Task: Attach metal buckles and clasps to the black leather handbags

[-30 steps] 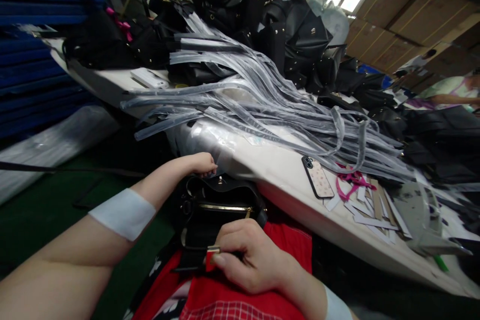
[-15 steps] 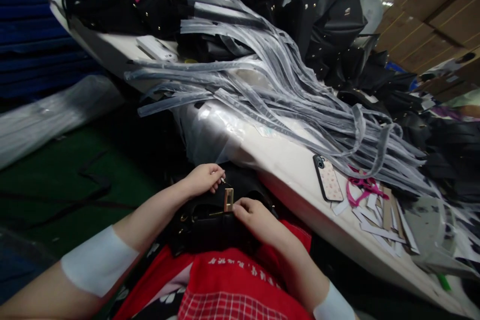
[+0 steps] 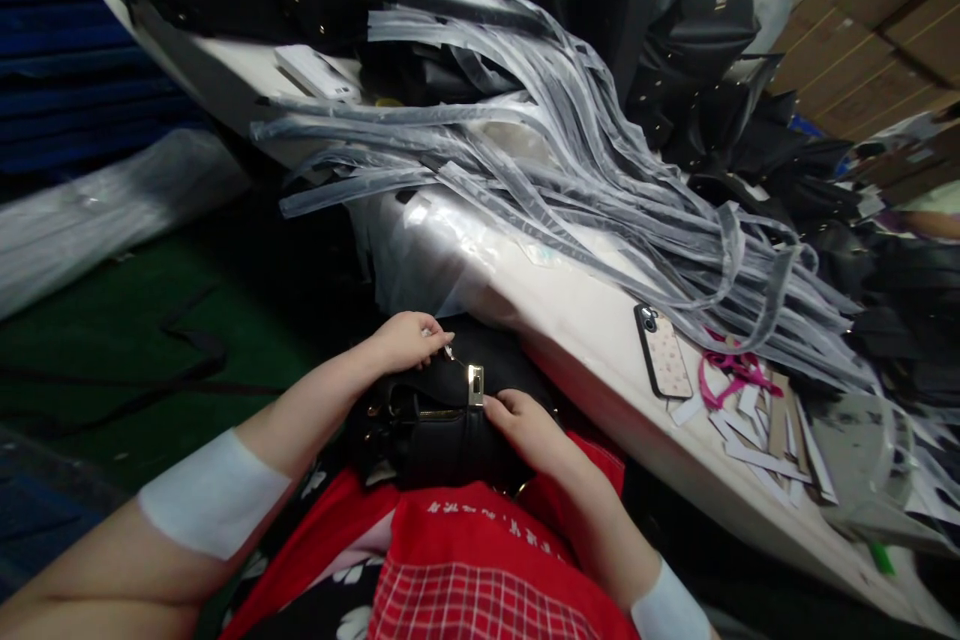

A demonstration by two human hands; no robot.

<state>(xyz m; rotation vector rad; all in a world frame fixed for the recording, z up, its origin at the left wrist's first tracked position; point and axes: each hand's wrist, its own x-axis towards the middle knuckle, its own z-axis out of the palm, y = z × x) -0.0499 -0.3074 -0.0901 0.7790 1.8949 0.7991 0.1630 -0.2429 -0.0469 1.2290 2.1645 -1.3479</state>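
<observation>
A black handbag (image 3: 442, 450) with gold fittings rests on my lap, against a red apron (image 3: 480, 530). On its front is a gold rectangular clasp (image 3: 475, 386). My right hand (image 3: 529, 432) holds the bag beside this clasp, thumb and fingers closed at its lower right corner. Up and to the left, my left hand (image 3: 409, 340) pinches a small shiny piece (image 3: 448, 352); a thin cord seems to run from it to the clasp. What exactly the piece is, I cannot make out. The bag's far side is dark and partly hidden.
A white table (image 3: 577, 340) slants past on the right. It bears plastic-wrapped straps (image 3: 525, 140), a patterned phone (image 3: 663, 352), pink ribbon (image 3: 739, 375) and paper strips (image 3: 765, 455). Black bags (image 3: 660, 30) are heaped behind. Clear plastic sheeting (image 3: 112, 210) lies on the left.
The clasp has tilted and now catches the light brightly. Both hands and the bag sit slightly higher and further right in view. The hands keep their holds.
</observation>
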